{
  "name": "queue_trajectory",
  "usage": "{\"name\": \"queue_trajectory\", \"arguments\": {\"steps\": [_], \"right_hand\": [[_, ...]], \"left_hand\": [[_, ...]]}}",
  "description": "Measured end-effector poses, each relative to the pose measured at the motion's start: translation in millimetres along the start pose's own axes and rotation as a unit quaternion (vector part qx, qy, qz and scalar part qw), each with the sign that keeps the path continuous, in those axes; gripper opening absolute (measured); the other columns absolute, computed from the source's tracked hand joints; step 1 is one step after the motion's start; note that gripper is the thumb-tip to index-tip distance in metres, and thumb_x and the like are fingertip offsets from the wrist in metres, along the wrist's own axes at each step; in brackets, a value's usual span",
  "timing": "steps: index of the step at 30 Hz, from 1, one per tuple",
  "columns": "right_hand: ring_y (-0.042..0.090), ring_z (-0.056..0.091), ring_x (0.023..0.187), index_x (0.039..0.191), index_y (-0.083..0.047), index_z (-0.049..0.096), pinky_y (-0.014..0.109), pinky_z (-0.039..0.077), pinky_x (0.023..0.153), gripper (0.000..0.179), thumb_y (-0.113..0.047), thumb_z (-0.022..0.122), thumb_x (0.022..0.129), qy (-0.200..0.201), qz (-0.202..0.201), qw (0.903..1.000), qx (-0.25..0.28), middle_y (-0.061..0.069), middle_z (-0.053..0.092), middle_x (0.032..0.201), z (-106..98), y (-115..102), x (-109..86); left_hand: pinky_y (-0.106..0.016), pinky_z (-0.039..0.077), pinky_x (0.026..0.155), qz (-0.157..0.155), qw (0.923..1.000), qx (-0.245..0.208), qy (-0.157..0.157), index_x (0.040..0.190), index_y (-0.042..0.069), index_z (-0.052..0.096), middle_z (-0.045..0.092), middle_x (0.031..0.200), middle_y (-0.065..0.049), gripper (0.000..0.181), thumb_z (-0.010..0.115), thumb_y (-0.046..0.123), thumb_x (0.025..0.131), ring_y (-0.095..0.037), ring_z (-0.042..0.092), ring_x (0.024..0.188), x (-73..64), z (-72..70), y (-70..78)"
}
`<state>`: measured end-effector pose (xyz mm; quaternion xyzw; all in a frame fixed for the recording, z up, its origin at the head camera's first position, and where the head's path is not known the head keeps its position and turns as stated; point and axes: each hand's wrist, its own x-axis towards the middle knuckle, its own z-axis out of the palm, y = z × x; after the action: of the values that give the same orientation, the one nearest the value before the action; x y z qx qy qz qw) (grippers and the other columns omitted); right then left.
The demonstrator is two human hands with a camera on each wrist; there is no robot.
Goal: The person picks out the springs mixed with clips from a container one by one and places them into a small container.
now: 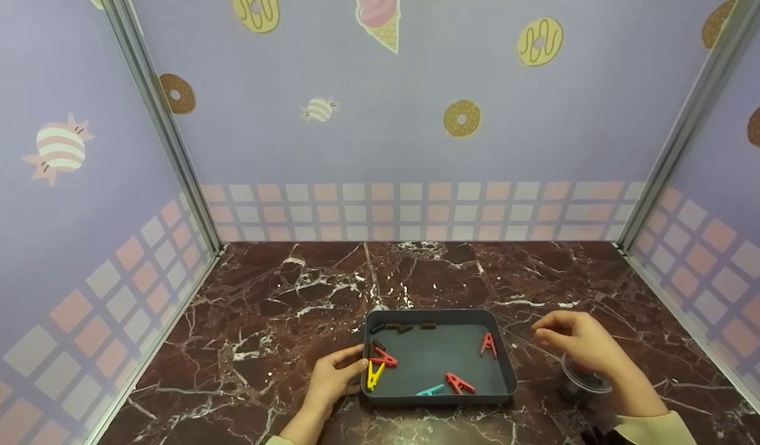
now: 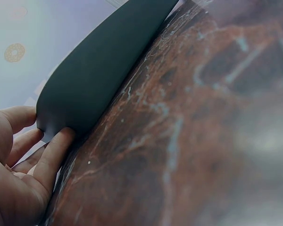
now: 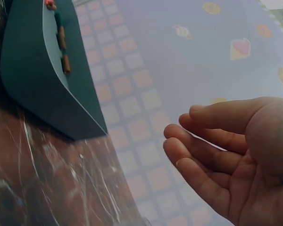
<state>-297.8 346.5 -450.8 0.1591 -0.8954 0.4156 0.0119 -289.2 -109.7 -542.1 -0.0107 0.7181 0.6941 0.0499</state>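
A dark grey rectangular tray (image 1: 441, 400) sits on the table. My left hand (image 1: 331, 378) grips its left wall, thumb at the rim and fingers against the outside; the left wrist view shows fingertips at the tray's corner (image 2: 61, 113). Inside lie three red clips (image 1: 460, 384), a yellow clip (image 1: 374, 376) near my left thumb, and a light blue clip (image 1: 430, 390). Several small brown and dark cylinders (image 1: 404, 328) lie along the back and left walls. My right hand (image 1: 580, 343) hovers right of the tray, fingers loosely bent and holding nothing.
A clear round plastic cup (image 1: 587, 384) with reddish and dark contents stands right of the tray, partly hidden by my right forearm. The table is dark red marbled stone (image 1: 318, 284). Printed panels (image 1: 410, 148) enclose its back and sides, with metal posts at the corners.
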Motion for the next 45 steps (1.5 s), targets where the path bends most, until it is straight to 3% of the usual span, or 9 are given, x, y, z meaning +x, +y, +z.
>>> {"name": "queue_trajectory", "arguments": {"steps": [6, 15, 21, 27, 32, 37, 45], "right_hand": [[0.007, 0.069, 0.076, 0.112, -0.003, 0.075, 0.024, 0.057, 0.063, 0.024, -0.023, 0.069, 0.100, 0.006, -0.006, 0.9999, 0.010, 0.018, 0.076, 0.097, 16.9, -2.7, 15.0], [0.009, 0.072, 0.086, 0.113, -0.001, 0.075, 0.021, 0.059, 0.073, 0.024, -0.020, 0.071, 0.099, 0.015, -0.019, 0.9991, 0.035, 0.016, 0.077, 0.106, 42.1, -11.4, 38.3], [0.012, 0.072, 0.084, 0.111, 0.000, 0.076, 0.020, 0.057, 0.069, 0.022, -0.017, 0.072, 0.097, 0.022, -0.032, 0.9983, 0.045, 0.017, 0.077, 0.103, 57.4, -19.7, 51.7], [0.011, 0.072, 0.086, 0.111, -0.003, 0.077, 0.022, 0.059, 0.071, 0.019, -0.016, 0.073, 0.096, 0.024, -0.015, 0.9972, 0.069, 0.015, 0.078, 0.104, 70.4, -28.1, 62.0], [0.007, 0.071, 0.085, 0.111, 0.001, 0.076, 0.018, 0.057, 0.073, 0.021, -0.014, 0.072, 0.097, 0.023, -0.029, 0.9971, 0.067, 0.017, 0.078, 0.103, 77.3, -35.1, 70.3], [0.012, 0.073, 0.088, 0.111, 0.005, 0.075, 0.016, 0.057, 0.075, 0.022, -0.011, 0.071, 0.096, 0.014, -0.040, 0.9962, 0.075, 0.019, 0.077, 0.102, 83.7, -39.8, 78.6], [0.018, 0.072, 0.086, 0.107, 0.000, 0.077, 0.017, 0.057, 0.072, 0.017, -0.011, 0.072, 0.095, 0.005, -0.046, 0.9975, 0.054, 0.016, 0.078, 0.101, 94.9, -43.8, 92.2]], "left_hand": [[-0.036, 0.066, 0.070, -0.003, 1.0000, 0.005, 0.001, 0.140, -0.005, 0.060, 0.066, 0.133, -0.029, 0.051, 0.074, 0.017, 0.095, -0.027, 0.075, 0.103, -1.3, 0.3, -0.2], [-0.036, 0.066, 0.069, -0.004, 1.0000, -0.006, -0.002, 0.140, -0.006, 0.060, 0.067, 0.130, -0.029, 0.051, 0.074, 0.015, 0.095, -0.025, 0.076, 0.096, -0.1, -0.4, -2.6], [-0.035, 0.066, 0.067, -0.006, 1.0000, -0.001, -0.001, 0.139, -0.006, 0.060, 0.068, 0.129, -0.029, 0.051, 0.074, 0.015, 0.095, -0.025, 0.077, 0.092, 1.0, -0.5, -4.2], [-0.036, 0.066, 0.068, -0.005, 1.0000, -0.003, 0.000, 0.140, -0.006, 0.060, 0.066, 0.131, -0.030, 0.050, 0.073, 0.015, 0.096, -0.026, 0.077, 0.095, 1.3, -0.1, -3.9], [-0.035, 0.066, 0.067, -0.007, 1.0000, 0.001, 0.002, 0.140, -0.004, 0.060, 0.066, 0.133, -0.029, 0.050, 0.073, 0.016, 0.096, -0.027, 0.076, 0.098, 1.2, 0.1, -3.7], [-0.036, 0.066, 0.069, -0.008, 1.0000, -0.003, -0.001, 0.141, -0.006, 0.059, 0.066, 0.132, -0.030, 0.051, 0.072, 0.015, 0.096, -0.029, 0.076, 0.098, 1.9, 0.4, -4.5], [-0.036, 0.066, 0.068, -0.005, 1.0000, 0.002, -0.001, 0.141, -0.005, 0.059, 0.065, 0.133, -0.030, 0.050, 0.072, 0.015, 0.097, -0.028, 0.076, 0.100, 2.0, 0.9, -4.0]]}}
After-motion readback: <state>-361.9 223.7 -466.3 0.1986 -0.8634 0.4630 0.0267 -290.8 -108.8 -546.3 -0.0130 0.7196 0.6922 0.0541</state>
